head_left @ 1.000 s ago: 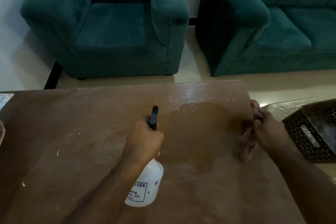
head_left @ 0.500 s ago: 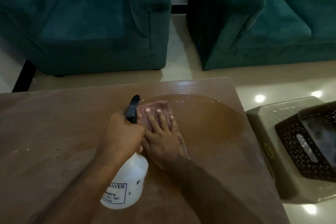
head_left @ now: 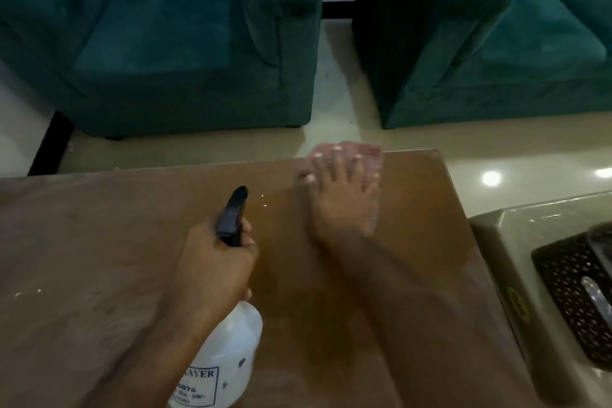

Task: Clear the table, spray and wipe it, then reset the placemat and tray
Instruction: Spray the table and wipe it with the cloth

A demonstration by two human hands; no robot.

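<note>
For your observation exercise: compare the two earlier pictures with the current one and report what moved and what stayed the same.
The right hand slid the pink cloth from the table's right edge leftward, then out to the far edge of the table, flat on it now. The left hand kept gripping the spray bottle, the black basket stayed at right.

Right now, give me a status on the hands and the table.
Left hand gripping spray bottle. Right hand flat on pink cloth at table's far edge. Nothing in the way.
</note>
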